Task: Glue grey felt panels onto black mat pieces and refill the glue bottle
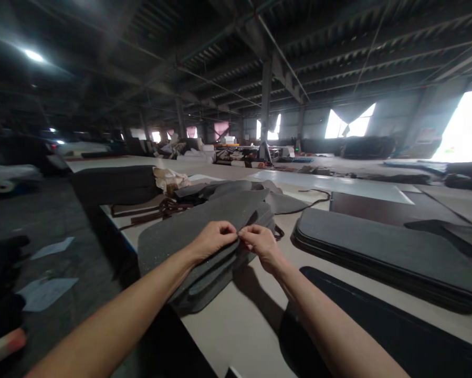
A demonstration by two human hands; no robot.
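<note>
We see the pale table (228,336) bearing everything, with the grey pile (172,236) near its left edge; a hard pull could drag the pile askew, or even over that edge, as its layers already sit unevenly. The right pile (377,241) lies well apart, its layers closer to flush, with the black panel (397,320) beneath our right forearm; a low sweep of that arm might shove the panel. Beyond the grey pile, the brown strips (165,207) lie tangled and could snag if the pile were pushed back. Our left hand (216,236) and right hand (261,241) are pinched narrow, fingertips nearly meeting at the grey pile's edge. We cannot tell what is between them; if it is a thin layer, uneven tugging could crease it or let it slip.
</note>
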